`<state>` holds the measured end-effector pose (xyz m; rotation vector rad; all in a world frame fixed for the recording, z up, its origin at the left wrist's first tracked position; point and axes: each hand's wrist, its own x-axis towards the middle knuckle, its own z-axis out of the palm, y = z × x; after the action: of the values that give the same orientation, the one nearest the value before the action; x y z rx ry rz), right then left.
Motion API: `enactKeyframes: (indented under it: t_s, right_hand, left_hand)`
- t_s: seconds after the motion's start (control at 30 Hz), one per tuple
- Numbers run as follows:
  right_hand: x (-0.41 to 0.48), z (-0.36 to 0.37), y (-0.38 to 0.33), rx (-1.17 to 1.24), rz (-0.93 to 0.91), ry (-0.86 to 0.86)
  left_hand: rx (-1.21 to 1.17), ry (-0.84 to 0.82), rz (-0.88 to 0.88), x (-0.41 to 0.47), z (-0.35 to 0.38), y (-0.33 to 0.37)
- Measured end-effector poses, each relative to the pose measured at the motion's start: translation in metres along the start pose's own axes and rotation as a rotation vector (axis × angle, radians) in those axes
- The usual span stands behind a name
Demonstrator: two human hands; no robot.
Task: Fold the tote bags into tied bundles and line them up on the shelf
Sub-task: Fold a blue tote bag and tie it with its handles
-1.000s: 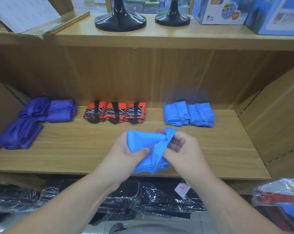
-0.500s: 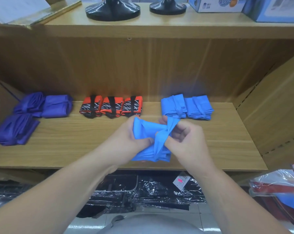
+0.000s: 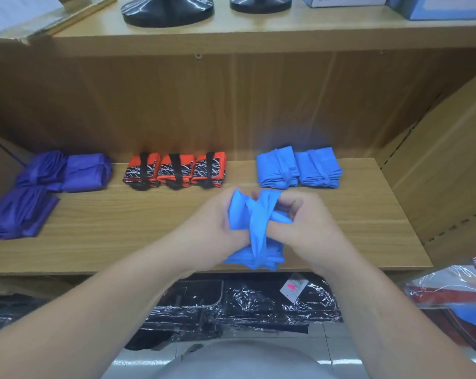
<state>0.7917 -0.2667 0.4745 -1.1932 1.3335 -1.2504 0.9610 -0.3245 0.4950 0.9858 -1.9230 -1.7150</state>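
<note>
**Blue bag in both hands over the shelf's front edge**

The bag (image 3: 238, 214), folded into a thick blue wad, is held in the air just above the front edge of the shelf (image 3: 121, 236), a little right of the shelf's middle. Its strap (image 3: 261, 214) runs lengthwise down the top of the wad and around its near end. The left hand (image 3: 206, 228) grips the wad from the left, fingers wrapped around the far side. The right hand (image 3: 308, 222) is clamped on it from the right, fingers curled tight over a fold of blue cloth beside the strap. The two hands are close together, with only the bag between them.

Along the back of the shelf lie finished bundles. Two blue bundles (image 3: 277, 168) sit side by side, touching, right of the shelf's middle, each tied with its own strap. Three orange bundles (image 3: 175, 170), patterned black and white and banded with black straps, stand in a tight row near the middle. Purple bundles (image 3: 86, 172) lie at the shelf's left end, one of them nearer the front.

Above the shelf, an upper board (image 3: 258, 31) carries two black bases (image 3: 167, 9) and, at its right end, boxes (image 3: 450, 6). Below the shelf lie black goods (image 3: 245, 305) in clear wrap, with a pink-marked tag (image 3: 293, 288) on them.
</note>
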Motion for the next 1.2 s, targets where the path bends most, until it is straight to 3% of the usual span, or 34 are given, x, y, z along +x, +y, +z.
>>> enactKeyframes:
  t_s: [0.07,0.13,0.3,0.47,0.63,0.9,0.97,1.1,1.13,1.2]
  right_hand:
    - [0.004,-0.011,-0.007,-0.095,0.023,-0.161]
    - [0.009,-0.017,-0.011,-0.145,0.034,-0.194]
    - [0.010,-0.007,-0.011,-0.088,-0.033,0.022]
    - [0.007,0.005,-0.008,-0.002,-0.061,0.119]
    - [0.003,0.016,-0.002,0.147,-0.053,0.293]
    - [-0.008,0.005,-0.006,-0.125,-0.137,0.370]
    - [-0.002,-0.008,-0.004,-0.179,-0.089,0.284]
    - [-0.001,-0.057,0.004,0.034,0.186,-0.308]
    - [-0.004,-0.064,0.005,0.051,0.236,-0.389]
    - [-0.005,-0.073,0.005,-0.012,0.229,-0.295]
  left_hand:
    - [-0.066,-0.015,-0.014,-0.005,0.002,-0.005]
    - [-0.196,0.018,-0.025,-0.008,0.006,-0.011]
    - [-0.567,0.179,-0.085,-0.008,0.022,-0.012]
    - [-0.356,0.234,-0.008,-0.006,0.019,-0.007]
    - [-0.328,0.290,0.034,-0.004,0.014,-0.004]
    - [-0.297,0.344,0.061,0.003,0.030,-0.003]
    - [-0.279,0.363,0.046,0.004,0.034,-0.006]
    - [-0.257,0.355,-0.033,-0.003,0.038,-0.020]
    - [-0.272,0.332,-0.054,-0.005,0.040,-0.021]
    - [-0.300,0.318,-0.083,-0.004,0.044,-0.022]
